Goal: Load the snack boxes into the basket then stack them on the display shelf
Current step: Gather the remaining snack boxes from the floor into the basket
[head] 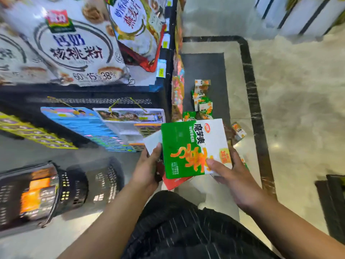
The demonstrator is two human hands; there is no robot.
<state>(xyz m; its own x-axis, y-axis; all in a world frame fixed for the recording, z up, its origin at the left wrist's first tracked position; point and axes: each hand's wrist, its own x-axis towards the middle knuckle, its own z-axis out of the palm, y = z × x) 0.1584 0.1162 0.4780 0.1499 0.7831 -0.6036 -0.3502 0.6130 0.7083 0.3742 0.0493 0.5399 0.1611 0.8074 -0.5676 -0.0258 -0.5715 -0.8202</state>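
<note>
Where left hand point(149, 171) and right hand point(237, 181) grip it, snack box point(188, 144) between them

A black garment with thin pale pinstripes point(186, 230) covers the lap, probably trousers or shorts, though blur and the steep angle hide its cut. The arms are bare from the left grip point(147, 169) and right grip point(237, 182) back to the frame's lower edge.

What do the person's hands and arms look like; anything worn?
No gloves, rings or watch show on the left hand or right hand, and no sleeve is in view up to the frame edge. Below is dark clothing with thin pale stripes.
</note>
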